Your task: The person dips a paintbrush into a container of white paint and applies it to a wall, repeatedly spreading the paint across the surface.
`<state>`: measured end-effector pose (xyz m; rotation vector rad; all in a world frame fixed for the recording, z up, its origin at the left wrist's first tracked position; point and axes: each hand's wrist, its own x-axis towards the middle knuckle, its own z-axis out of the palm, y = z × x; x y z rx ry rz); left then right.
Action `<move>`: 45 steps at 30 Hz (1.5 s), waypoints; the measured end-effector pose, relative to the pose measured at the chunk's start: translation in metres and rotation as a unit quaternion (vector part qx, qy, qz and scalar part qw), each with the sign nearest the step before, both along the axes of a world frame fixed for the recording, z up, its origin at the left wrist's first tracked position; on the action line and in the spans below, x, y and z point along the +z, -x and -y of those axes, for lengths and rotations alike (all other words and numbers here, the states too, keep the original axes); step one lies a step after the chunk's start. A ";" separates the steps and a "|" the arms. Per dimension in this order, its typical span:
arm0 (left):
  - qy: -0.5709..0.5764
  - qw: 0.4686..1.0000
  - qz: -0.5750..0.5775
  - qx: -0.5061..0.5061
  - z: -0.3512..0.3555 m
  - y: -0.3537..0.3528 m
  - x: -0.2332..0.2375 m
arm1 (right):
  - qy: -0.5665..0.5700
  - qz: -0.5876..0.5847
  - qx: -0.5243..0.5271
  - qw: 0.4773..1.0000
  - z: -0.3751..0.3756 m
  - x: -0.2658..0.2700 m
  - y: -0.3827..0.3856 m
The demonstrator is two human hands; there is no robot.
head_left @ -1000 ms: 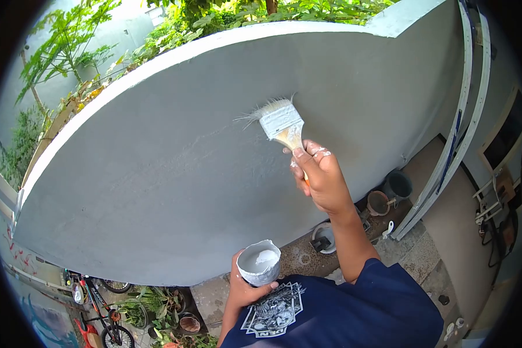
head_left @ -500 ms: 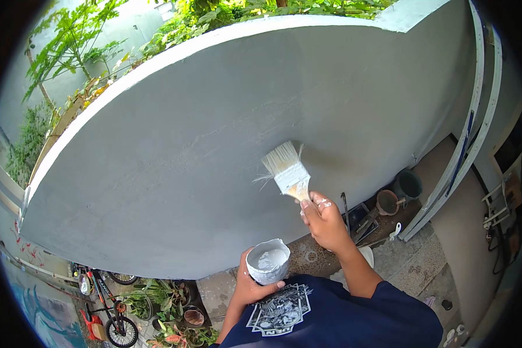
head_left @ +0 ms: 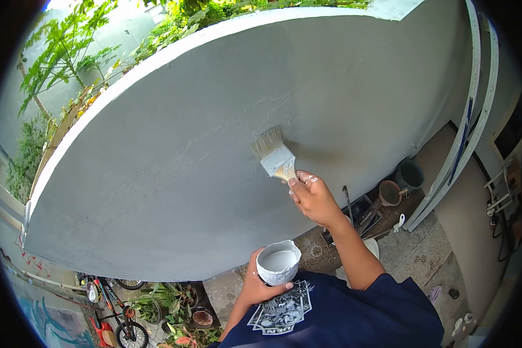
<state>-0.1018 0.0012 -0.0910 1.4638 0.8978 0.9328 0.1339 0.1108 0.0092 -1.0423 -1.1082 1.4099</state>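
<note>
A wide flat paintbrush (head_left: 278, 160) with a wooden handle and a white-smeared ferrule is in my right hand (head_left: 314, 200), fingers closed round the handle. Its bristles overlap the middle of the grey wall (head_left: 156, 168), pointing up and to the left. White paint spots mark the knuckles of that hand. Close to my chest, my left hand (head_left: 253, 287) wraps round a paint-coated cup (head_left: 278, 275) with a ragged rim. Whitish-grey paint shows inside it. Faint rough streaks run across the wall left of the brush.
A white ledge (head_left: 180, 47) with plants above it tops the wall. At the right stand pale metal rails (head_left: 475, 127), a dark bucket (head_left: 410, 174) and a brown pot (head_left: 390, 192). Potted plants (head_left: 162, 301) and a bicycle (head_left: 124, 322) are at lower left.
My right hand and the paintbrush have moved up and slightly left along the wall. The cup in my left hand appears a little further right, and the whole view has shifted slightly.
</note>
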 end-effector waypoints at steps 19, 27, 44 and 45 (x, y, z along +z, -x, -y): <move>-0.004 0.999 -0.012 -0.050 -0.022 0.011 0.010 | -0.025 0.042 -0.046 0.998 -0.005 0.006 -0.004; -0.013 0.997 0.005 -0.081 -0.040 0.025 0.006 | 0.036 -0.042 -0.077 0.995 0.027 -0.003 -0.020; -0.023 0.972 0.023 -0.234 -0.118 0.086 0.010 | -0.075 0.416 -0.429 0.799 0.031 0.104 0.019; -0.026 0.970 0.018 -0.241 -0.121 0.091 0.007 | -0.072 0.417 -0.434 0.796 0.033 0.105 0.031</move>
